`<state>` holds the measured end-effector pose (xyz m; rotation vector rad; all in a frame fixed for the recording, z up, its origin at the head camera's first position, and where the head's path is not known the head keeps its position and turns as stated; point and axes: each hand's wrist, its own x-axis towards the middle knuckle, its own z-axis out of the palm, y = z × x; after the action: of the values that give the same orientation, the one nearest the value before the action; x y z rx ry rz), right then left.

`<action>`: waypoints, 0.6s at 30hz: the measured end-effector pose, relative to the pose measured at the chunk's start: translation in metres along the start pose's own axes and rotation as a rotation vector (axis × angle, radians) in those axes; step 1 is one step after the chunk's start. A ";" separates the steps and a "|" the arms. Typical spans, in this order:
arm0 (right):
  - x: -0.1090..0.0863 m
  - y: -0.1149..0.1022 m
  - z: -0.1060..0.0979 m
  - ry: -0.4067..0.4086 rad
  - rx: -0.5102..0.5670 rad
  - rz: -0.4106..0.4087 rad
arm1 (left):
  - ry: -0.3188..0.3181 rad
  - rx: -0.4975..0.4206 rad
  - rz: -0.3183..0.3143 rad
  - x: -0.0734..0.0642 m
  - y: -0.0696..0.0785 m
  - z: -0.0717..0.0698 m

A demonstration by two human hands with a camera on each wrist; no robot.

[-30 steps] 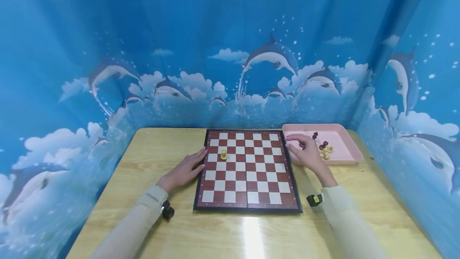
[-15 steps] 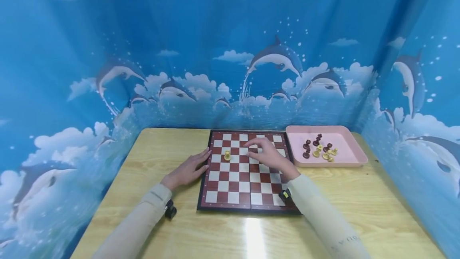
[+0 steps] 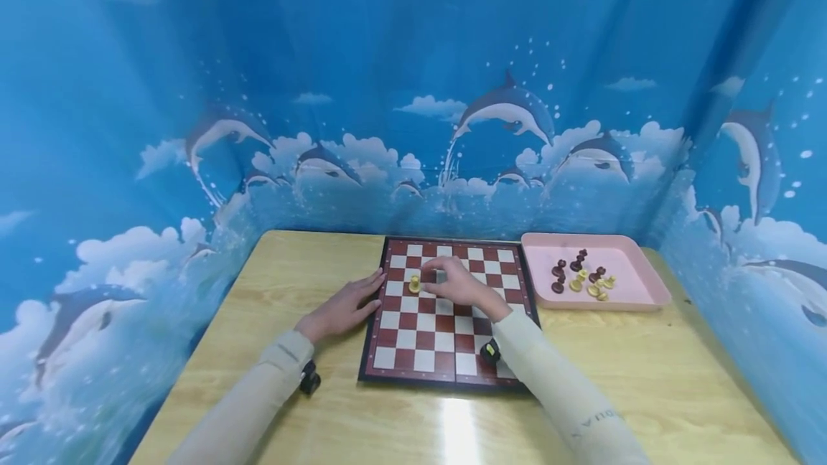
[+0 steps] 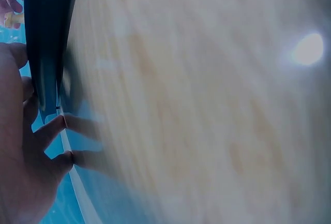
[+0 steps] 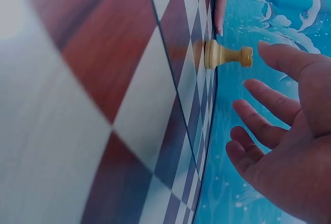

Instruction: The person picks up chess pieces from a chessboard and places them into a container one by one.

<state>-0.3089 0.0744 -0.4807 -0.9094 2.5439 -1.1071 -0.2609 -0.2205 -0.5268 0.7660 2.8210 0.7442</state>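
A pale yellow rook [image 3: 415,284] stands upright on the left half of the red-and-white chessboard [image 3: 424,361]. My right hand [image 3: 454,283] hovers just right of it, thumb and fingers apart; in the right wrist view the fingers of that hand [image 5: 289,115] spread near the rook's top [image 5: 246,57], with nothing held. At the board's left edge rests my left hand [image 3: 342,308], its fingers extended; seen from the left wrist, the hand [image 4: 31,157] lies along the dark board side [image 4: 46,53].
Right of the board, a pink tray [image 3: 636,264] bears several dark and yellow chess pieces. The wooden table [image 3: 310,422] extends around the board. Behind it hangs a blue dolphin-printed curtain [image 3: 388,56].
My right hand has moved left from the tray's near edge, across the board to the rook. The left hand stays at the board's left edge. The head view has shifted slightly.
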 end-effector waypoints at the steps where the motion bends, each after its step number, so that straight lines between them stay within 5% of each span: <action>1: 0.002 0.000 0.002 -0.002 0.008 -0.005 | -0.002 -0.001 -0.004 -0.001 0.000 0.000; 11: 0.011 -0.001 0.012 -0.002 0.031 -0.029 | -0.027 -0.009 -0.050 -0.003 -0.003 0.003; 18: 0.017 -0.002 0.015 0.012 -0.017 -0.043 | -0.014 -0.007 -0.027 0.001 -0.003 0.001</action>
<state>-0.3150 0.0538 -0.4885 -0.9688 2.5587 -1.1085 -0.2624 -0.2220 -0.5291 0.7276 2.8086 0.7407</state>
